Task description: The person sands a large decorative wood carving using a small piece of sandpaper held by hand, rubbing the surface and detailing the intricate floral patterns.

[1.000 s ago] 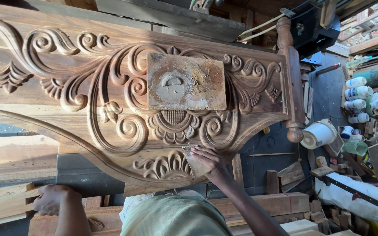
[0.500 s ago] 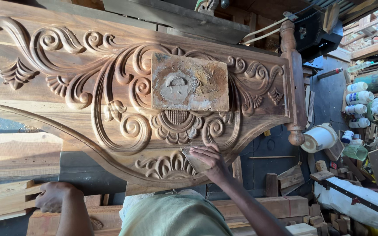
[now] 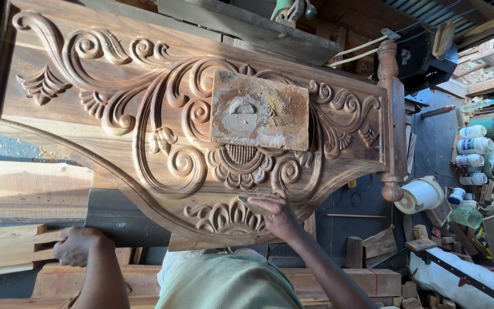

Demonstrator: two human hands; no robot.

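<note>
- Right hand [image 3: 278, 213]: fingers clamped on a thin flat scraper [image 3: 254, 200], pressed against carved wooden panel [image 3: 144, 154] at its lower floral scroll.
- Left hand [image 3: 76, 246]: fingers curled together over plank stack [image 3: 7, 249], apparently bracing.
- Filler-smeared block [image 3: 259, 110]: rests mid-panel, within reach.

A large carved wooden panel [image 3: 115, 149] served as the work surface, its scrolls and flower reliefs spreading up and away from the fingers [image 3: 261, 200] of the right hand. Just above those fingers, a flat block [image 3: 259, 111] smeared with pale filler paste lay directly on the carving.
</note>
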